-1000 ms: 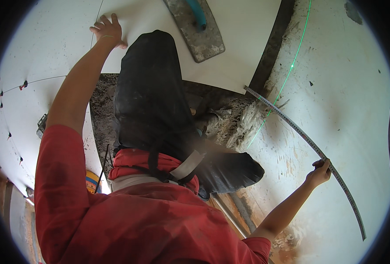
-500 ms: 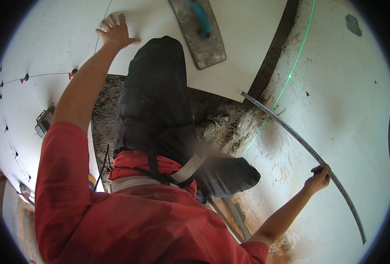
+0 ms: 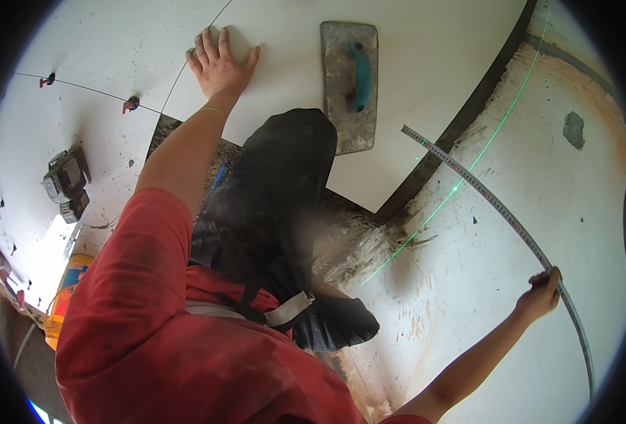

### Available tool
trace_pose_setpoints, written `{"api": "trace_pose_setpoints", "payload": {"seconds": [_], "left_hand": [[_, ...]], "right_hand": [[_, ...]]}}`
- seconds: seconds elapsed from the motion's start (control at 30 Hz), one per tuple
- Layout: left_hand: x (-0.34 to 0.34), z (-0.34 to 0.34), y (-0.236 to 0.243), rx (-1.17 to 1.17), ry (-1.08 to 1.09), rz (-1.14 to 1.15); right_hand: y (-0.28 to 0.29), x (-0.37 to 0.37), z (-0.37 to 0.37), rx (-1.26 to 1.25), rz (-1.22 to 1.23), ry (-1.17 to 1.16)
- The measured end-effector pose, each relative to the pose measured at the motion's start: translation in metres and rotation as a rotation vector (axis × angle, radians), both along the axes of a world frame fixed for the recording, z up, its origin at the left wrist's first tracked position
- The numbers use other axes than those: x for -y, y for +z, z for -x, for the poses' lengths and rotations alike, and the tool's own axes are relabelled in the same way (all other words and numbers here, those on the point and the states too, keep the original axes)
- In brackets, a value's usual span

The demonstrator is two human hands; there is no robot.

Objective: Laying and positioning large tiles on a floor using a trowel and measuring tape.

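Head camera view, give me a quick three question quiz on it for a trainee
1. True or false: the left hand lies flat on the white tile.
2. What does the right hand grip?
A. the trowel
B. the long metal ruler
C. a tile spacer
3. Fill in: the trowel with the teal handle rests on the ____.

Key: 1 true. 2 B, the long metal ruler. 3 white tile.
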State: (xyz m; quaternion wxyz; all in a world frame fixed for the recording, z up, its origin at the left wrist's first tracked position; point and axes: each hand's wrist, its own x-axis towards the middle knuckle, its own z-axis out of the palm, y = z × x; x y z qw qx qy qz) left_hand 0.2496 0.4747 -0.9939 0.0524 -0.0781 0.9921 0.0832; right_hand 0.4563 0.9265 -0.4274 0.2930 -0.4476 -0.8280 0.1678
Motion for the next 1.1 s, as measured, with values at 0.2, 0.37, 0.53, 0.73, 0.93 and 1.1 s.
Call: {"api": "trace_pose_setpoints", "payload": {"seconds": [0.2, 0.37, 0.53, 0.73, 0.93, 1.1], "left_hand": [[0.000, 0.004, 0.005, 0.010, 0.010, -0.018], [0.002, 0.007, 0.004, 0.012, 0.020, -0.027], [-0.002, 0.007, 0.005, 0.015, 0.014, -0.003], [0.001, 0.006, 0.004, -0.001, 0.020, 0.010], [-0.001, 0.007, 0.003, -0.004, 0.025, -0.007], [-0.005, 0.012, 0.008, 0.014, 0.018, -0.018]], "right_hand": [[-0.029, -0.037, 0.033, 0.032, 0.072, 0.058], [-0.030, -0.047, 0.033, 0.035, 0.042, 0.018], [-0.023, -0.065, 0.013, -0.022, 0.087, 0.035], [-0.030, -0.033, 0.017, 0.022, 0.073, 0.038], [-0.027, -0.032, 0.023, 0.035, 0.069, 0.087], [-0.021, -0.043, 0.021, 0.015, 0.084, 0.114]]}}
